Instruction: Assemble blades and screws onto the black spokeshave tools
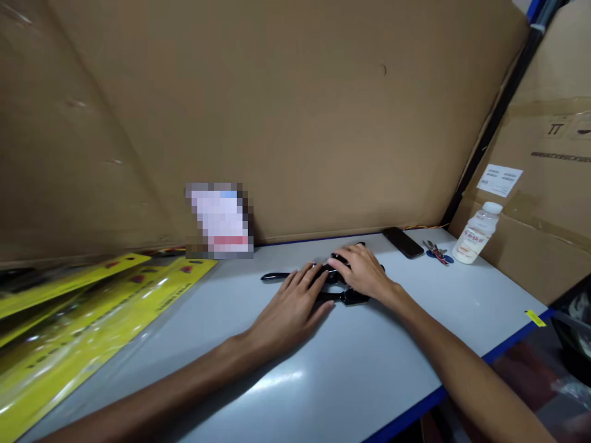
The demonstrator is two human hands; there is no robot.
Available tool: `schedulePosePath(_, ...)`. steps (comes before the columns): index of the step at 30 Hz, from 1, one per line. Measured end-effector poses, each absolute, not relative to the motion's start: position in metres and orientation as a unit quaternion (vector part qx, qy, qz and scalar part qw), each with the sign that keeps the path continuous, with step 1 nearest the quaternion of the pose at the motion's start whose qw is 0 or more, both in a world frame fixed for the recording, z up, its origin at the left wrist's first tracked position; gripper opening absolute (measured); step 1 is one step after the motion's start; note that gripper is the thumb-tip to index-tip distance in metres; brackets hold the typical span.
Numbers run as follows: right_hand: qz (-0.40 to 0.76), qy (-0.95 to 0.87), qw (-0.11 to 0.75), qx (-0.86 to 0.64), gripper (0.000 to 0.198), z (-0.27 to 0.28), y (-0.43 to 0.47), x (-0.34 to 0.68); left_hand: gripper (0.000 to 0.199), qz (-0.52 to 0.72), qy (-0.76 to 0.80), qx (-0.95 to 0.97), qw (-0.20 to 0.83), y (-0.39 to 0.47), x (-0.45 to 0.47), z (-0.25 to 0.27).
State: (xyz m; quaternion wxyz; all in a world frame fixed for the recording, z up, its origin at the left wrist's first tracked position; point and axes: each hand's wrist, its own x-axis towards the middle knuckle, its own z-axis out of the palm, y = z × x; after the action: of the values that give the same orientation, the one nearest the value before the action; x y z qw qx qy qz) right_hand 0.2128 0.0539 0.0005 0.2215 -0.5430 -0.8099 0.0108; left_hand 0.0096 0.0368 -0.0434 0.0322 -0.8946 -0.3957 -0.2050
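Several glossy black pieces (354,298), with slim, handle-like ends, lie together on the grey-white tabletop (305,381); their kind I cannot make out. My left hand (298,295) covers the left part of them, fingers bent over the top and thumb on the near side. One slim black end (273,277) sticks out to the left beyond my fingers. From the right, my right hand (362,271) curls over the other part, its thumb close to the left fingertips. Both hands hide the middle of the pieces.
Yellow cards in clear plastic packaging (152,295) are piled at the left. A propped phone-like screen (221,221), blurred out, leans on the cardboard wall (277,123). Farther right are a black phone (403,242), keys (438,252) and a white-capped bottle (477,234).
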Motion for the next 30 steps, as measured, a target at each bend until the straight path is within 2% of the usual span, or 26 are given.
schedulePosePath(6, 0.07, -0.81, 0.204, -0.546, 0.062, -0.014, 0.05, 0.202, 0.057, -0.222, -0.394, -0.891, 0.046, 0.031, 0.002, -0.047)
schedulePosePath(14, 0.135, -0.803, 0.202, -0.544, 0.065, -0.015, 0.04, 0.193, 0.053, -0.209, -0.388, -0.897, 0.026, 0.027, -0.005, -0.044)
schedulePosePath(21, 0.123, -0.8, 0.216, -0.546, 0.061, -0.011, 0.029, 0.18, 0.051, -0.178, -0.404, -0.897, -0.018, 0.023, -0.004, -0.033)
schedulePosePath(27, 0.136, -0.82, 0.154, -0.534, 0.061, -0.008, 0.013, 0.183, 0.053, -0.197, -0.383, -0.902, -0.014, 0.02, -0.002, -0.033)
schedulePosePath(30, 0.097, -0.842, 0.123, -0.516, 0.061, -0.011, 0.003, 0.187, 0.06, -0.206, -0.372, -0.905, -0.001, 0.018, 0.0, -0.032)
